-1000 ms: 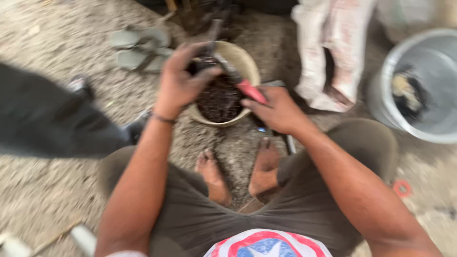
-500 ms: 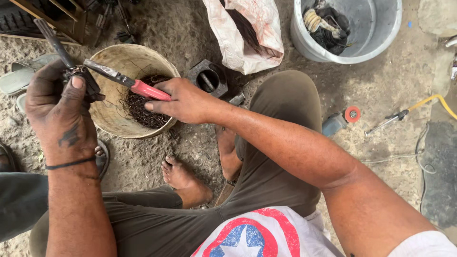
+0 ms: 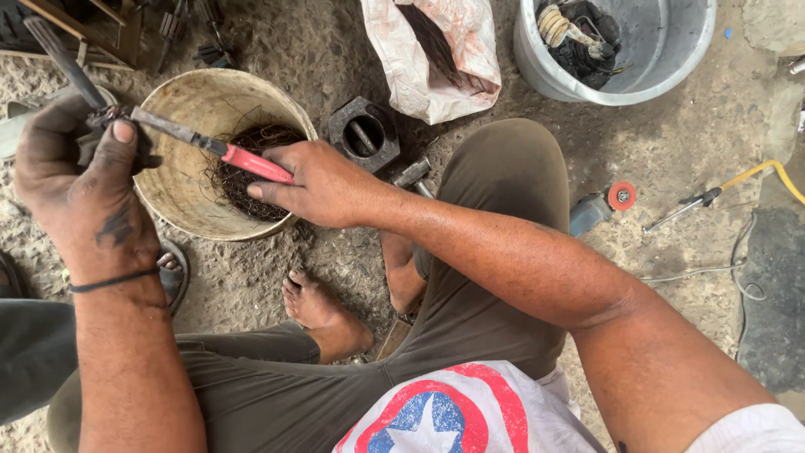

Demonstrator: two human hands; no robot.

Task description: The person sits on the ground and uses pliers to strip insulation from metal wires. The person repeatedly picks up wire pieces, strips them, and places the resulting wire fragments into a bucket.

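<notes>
Sitting on the gritty ground with your knees spread, you work over a round cream plastic bucket (image 3: 189,109) that stands under and between your hands, a tangle of dark thin wire (image 3: 247,172) lying in its bottom. Beyond your right hand, well apart, stands a grey plastic tub (image 3: 662,71) with dark scraps in it, and nearer, a stained white sack (image 3: 419,59) slumps open. Your right hand (image 3: 323,184) is closed around the red handles of a pair of pliers (image 3: 210,144), whose grey nose reaches left across the bucket's rim. Your left hand (image 3: 84,180), blackened with grime and wearing a thin black band at the wrist, is clamped on a small dark wound bundle (image 3: 105,117), thumb pressed on top; the pliers' tip meets that bundle at your thumb. A dark rod (image 3: 63,59) rises from your left fist. Just beyond your right hand lies a black hexagonal metal block (image 3: 365,132), and to its right a small red disc (image 3: 621,195).
</notes>
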